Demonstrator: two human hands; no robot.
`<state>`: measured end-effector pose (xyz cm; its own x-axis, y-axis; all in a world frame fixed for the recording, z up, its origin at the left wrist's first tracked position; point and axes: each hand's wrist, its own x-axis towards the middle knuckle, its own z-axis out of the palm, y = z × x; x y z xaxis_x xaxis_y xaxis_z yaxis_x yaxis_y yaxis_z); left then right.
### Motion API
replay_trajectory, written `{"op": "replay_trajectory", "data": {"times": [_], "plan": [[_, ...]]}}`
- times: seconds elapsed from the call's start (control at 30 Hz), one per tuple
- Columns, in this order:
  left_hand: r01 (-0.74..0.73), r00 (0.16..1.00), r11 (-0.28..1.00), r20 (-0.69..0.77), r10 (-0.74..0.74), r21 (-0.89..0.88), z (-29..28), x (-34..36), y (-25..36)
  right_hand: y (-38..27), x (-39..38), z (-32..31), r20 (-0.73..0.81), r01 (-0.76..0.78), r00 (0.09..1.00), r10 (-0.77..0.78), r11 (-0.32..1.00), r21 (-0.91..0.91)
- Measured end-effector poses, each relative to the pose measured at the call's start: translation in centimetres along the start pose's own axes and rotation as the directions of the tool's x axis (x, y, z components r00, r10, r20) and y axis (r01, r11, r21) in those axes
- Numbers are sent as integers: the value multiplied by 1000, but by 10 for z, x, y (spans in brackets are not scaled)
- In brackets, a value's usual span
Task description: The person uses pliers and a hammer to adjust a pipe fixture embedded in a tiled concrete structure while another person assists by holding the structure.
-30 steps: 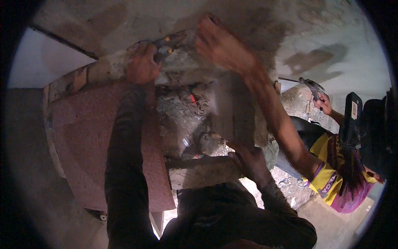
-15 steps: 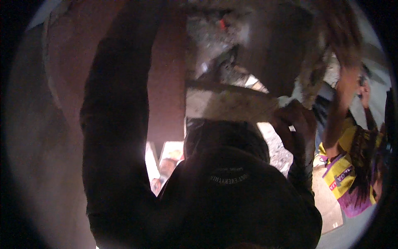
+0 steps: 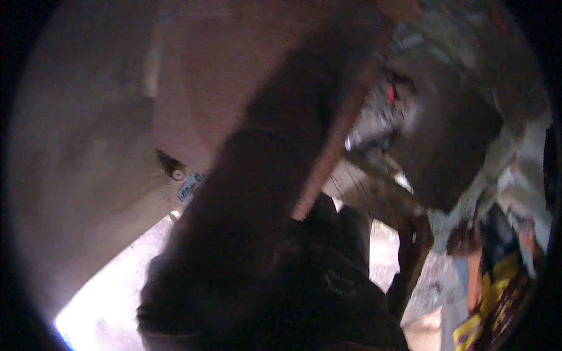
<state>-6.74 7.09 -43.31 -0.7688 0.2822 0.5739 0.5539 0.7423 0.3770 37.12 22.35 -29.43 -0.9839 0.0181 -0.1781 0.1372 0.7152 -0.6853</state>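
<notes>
A broad dark sleeve of my left arm crosses diagonally over a reddish-brown panel (image 3: 205, 70). My left hand (image 3: 397, 10) is blurred at the top edge, its fingers indistinct. My right hand (image 3: 414, 228), smeared by motion, is low on the right at the end of a rough beam (image 3: 360, 181); its grip is unclear. Between the panel and a dark grey slab (image 3: 448, 146) lies a cavity with rubble (image 3: 377, 117) and a small red object (image 3: 391, 92).
A grey wall (image 3: 76, 164) fills the left, with a round fitting (image 3: 178, 174) beside the panel and bright light below. A co-worker in a yellow and purple shirt (image 3: 492, 292) is at lower right, a hand (image 3: 459, 240) near the slab.
The view has swung, shifting the cavity rightward and showing more wall at left. The co-worker's arm, earlier reaching to the upper opening, is now lower at the right.
</notes>
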Motion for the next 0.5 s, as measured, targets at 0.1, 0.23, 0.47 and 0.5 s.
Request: {"op": "replay_trajectory", "data": {"times": [0.1,0.23,0.47,0.5], "plan": [[13,998,1000,-58,-11,28,6,-2,-8,-4,-20,-11,93,-39,995,41,999,-25],[130,987,991,101,-127,-24,-16,17,25,-18,-18,-28,-28,-148,989,145,980,-130],[162,805,985,586,-93,-66,-18,29,-55,-39,10,-44,-300,-201,939,170,977,-77],[147,798,988,596,-88,-50,-6,36,-60,-28,13,-39,-301,-100,952,60,988,-118]]}}
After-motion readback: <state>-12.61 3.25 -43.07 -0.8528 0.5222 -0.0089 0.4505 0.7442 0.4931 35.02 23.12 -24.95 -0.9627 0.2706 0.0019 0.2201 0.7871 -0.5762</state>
